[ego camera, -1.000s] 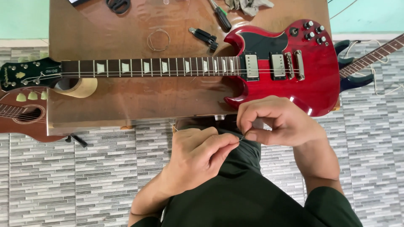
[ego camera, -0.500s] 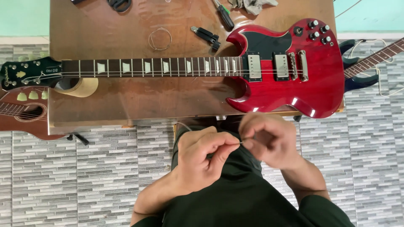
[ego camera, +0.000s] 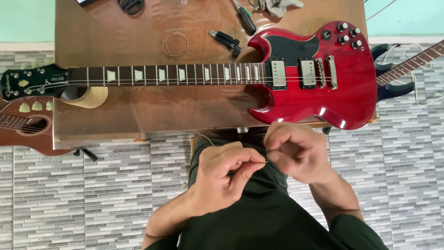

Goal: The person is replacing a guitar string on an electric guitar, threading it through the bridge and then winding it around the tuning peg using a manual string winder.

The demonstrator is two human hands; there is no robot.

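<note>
Grey tiled floor (ego camera: 92, 199) below, brown wooden table (ego camera: 138, 115) above. Red electric guitar (ego camera: 305, 74) lying flat on table, neck pointing left. Both hands low, in front of table edge, over dark clothing. Left hand (ego camera: 222, 178) closed, pinching thin guitar string (ego camera: 203, 136) at fingertips. Right hand (ego camera: 296, 150) closed too, pinching same wire close by. Step in hand, judging: handling loose string end. Next move asks steady pinch, no kink. Coiled string (ego camera: 175, 44), screwdriver (ego camera: 243, 16), black string winder (ego camera: 225, 40) on table. No containers visible.
</note>
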